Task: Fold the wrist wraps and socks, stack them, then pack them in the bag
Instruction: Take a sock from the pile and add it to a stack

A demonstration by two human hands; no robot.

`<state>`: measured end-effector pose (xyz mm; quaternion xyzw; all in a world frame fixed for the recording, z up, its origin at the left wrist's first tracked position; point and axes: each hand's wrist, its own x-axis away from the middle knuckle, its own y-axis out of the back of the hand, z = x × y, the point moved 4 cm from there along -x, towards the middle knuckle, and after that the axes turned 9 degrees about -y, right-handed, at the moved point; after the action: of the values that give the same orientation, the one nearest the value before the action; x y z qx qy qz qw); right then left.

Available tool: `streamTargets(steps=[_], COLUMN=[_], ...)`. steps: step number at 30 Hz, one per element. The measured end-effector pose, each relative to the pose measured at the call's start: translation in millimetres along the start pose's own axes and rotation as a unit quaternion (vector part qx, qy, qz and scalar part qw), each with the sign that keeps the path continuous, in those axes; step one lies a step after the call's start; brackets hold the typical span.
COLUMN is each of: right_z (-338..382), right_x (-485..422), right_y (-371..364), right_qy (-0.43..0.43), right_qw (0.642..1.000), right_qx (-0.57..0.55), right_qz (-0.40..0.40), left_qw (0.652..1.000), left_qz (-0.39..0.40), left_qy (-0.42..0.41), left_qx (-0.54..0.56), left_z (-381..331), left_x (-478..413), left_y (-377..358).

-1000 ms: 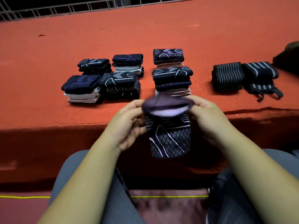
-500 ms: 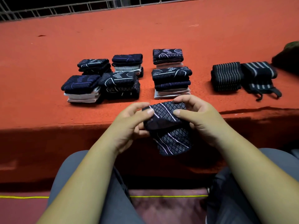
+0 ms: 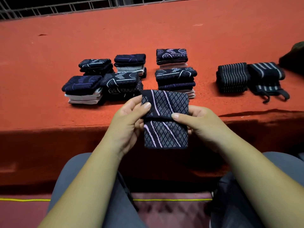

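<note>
While both hands pinch it in the air just over the near edge of the platform (image 3: 164, 30), the sock (image 3: 165, 129) hangs flat towards the camera. It is dark navy with a pale diamond mesh and slanted pale stripes. Its upper part is folded down over the front, so a dark hem crosses its middle.

The left hand (image 3: 126, 127) grips the sock's left edge, thumb on the front of the folded flap and the other fingers curled behind. The right hand (image 3: 202, 127) grips the right edge at the hem, thumb pressed on the front and fingers behind the fabric.

Beyond the sock, near the middle of the red platform, stands the centre stack (image 3: 176, 78) of folded socks. The sock's top edge overlaps its base in this view. The rear stack (image 3: 171, 55) sits just behind it. To the left is a cluster of four (image 3: 121, 81) more sock stacks, touching or nearly so, some with pale socks at the bottom.

Well apart towards the right edge lie two striped black wraps, the left wrap (image 3: 232, 78) folded square and the right wrap (image 3: 266, 74) trailing loops towards the near edge. A dark shape (image 3: 294, 58) is cut off by the frame at the right edge, and I cannot tell what it is.

A railing (image 3: 65, 7) runs along the far edge. Grey-clad knees (image 3: 79, 178) fill the foreground.
</note>
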<state>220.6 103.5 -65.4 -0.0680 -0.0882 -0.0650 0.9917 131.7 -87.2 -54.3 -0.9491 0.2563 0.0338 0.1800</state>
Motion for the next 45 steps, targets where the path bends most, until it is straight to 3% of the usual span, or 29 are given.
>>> streamTargets(steps=[5,9,17,26,28,31,34,39,45], right_z=[4,5,5,9,10,10,9,13,17], right_x=[0,-1,-7,-5,-3,-2,-2,2,-4], right_y=[4,2,-1,0,0,0,1,-1,-5], right_qy=[0.034,0.02,0.034,0.026,0.034,0.064,0.081,0.112,0.17], right_qw=[0.999,1.0,0.999,0.989,0.986,0.989,0.991,0.994,0.981], right_qx=[-0.024,-0.016,0.011,-0.14,-0.152,-0.128,-0.102,0.017,0.034], right_qz=[-0.016,0.014,0.002,0.043,0.052,0.032,0.03,0.009,-0.092], left_qw=[0.993,0.998,0.999,0.994,0.995,0.998,0.997,0.997,0.988], left_qz=[0.084,0.051,0.031,-0.065,-0.053,0.005,0.022,-0.011,-0.083], left_qy=[0.038,0.022,0.007,0.058,0.063,0.049,0.037,-0.003,-0.083], left_qx=[-0.074,-0.037,-0.002,0.064,0.057,-0.046,-0.06,-0.071,-0.096], left_z=[6,7,4,0,0,3,6,3,-3], left_x=[5,1,-3,-6,-5,0,4,0,-4], left_y=[-5,1,9,13,13,11,8,11,12])
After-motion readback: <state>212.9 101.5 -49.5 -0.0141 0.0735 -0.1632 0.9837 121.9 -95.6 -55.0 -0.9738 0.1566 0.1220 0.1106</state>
